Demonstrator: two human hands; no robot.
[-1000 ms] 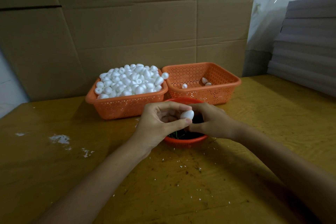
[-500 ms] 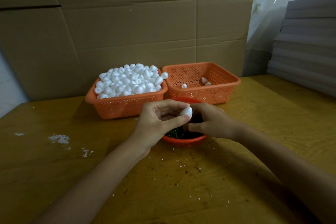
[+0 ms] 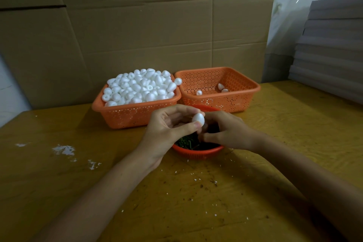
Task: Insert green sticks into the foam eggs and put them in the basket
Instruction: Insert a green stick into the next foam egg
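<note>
Pinching a smooth white egg, left hand adjoins right hand, grip unclear.

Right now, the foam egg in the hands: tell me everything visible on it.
The foam egg is small, plain white, matte and smooth, like styrofoam, with no visible dents. It is roughly upright, pinched by the left hand between thumb and fingertips, above the round red basket of green sticks. The right hand curls its fingers just beneath it; its underside is hidden and no stick shows in it.
</note>
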